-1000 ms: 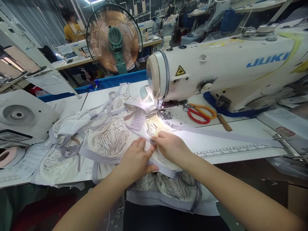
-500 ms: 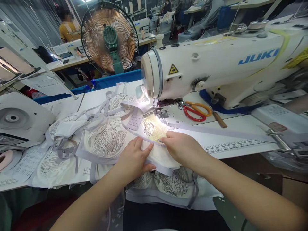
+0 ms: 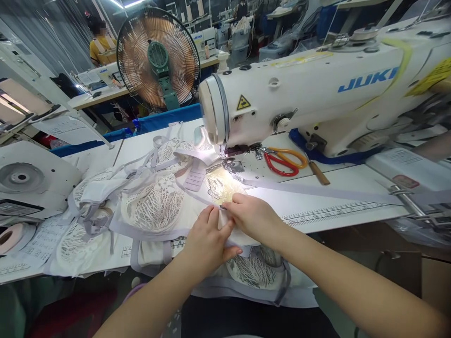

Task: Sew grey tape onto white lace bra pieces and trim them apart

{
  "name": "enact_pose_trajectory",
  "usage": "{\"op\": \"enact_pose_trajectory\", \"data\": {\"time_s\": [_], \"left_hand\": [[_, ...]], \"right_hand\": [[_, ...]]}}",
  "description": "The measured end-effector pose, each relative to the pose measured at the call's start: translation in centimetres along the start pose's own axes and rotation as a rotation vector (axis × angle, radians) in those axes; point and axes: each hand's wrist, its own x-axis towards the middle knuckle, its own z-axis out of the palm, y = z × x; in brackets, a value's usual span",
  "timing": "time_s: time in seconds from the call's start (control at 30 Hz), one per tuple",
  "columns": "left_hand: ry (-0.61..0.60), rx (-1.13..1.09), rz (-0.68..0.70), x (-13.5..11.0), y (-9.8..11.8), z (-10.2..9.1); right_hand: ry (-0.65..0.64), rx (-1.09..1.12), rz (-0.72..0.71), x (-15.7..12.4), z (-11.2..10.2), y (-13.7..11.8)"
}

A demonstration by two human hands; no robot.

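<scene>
A white lace garment (image 3: 155, 202) with grey elastic trim lies in a heap on the sewing table (image 3: 317, 202), its near edge hanging over the front. My left hand (image 3: 207, 237) presses on the fabric with fingers closed around its edge. My right hand (image 3: 252, 216) pinches the grey trim beside it, a small metal tool tip showing between the fingers. Both hands sit just in front of the lit presser foot (image 3: 230, 165) of the white JUKI sewing machine (image 3: 306, 94). A grey elastic band (image 3: 317, 190) runs from the foot to the right.
Red and orange scissors (image 3: 282, 162) and a wooden-handled tool (image 3: 319, 172) lie under the machine arm. A fan (image 3: 158, 58) stands behind the table. A tape reel (image 3: 10, 237) sits at far left. Another person (image 3: 98, 42) works at a far table.
Both hands drew closer together and slightly back toward me on the fabric edge; the right hand moved left from where it had reached out. The camera view shifted a little.
</scene>
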Motion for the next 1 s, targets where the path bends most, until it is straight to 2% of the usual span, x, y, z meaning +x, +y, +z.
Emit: {"op": "enact_pose_trajectory", "data": {"time_s": [0.27, 0.43, 0.53, 0.7, 1.0], "left_hand": [[-0.037, 0.006, -0.013, 0.1, 0.0, 0.0], [-0.065, 0.002, -0.026, 0.2, 0.0, -0.2], [-0.061, -0.01, -0.03, 0.2, 0.2, -0.2], [-0.091, -0.019, -0.049, 0.3, 0.8, -0.2], [-0.169, 0.054, -0.091, 0.9, 1.7, -0.7]], "right_hand": [[-0.075, -0.044, -0.056, -0.7, -0.9, 1.0], [-0.13, -0.073, -0.021, -2.3, -2.2, 1.7], [-0.109, -0.062, 0.003, -2.9, -2.6, 2.0], [-0.041, 0.003, -0.02, -2.8, -1.8, 2.1], [-0.047, 0.022, -0.047, -2.5, -0.8, 2.4]]}}
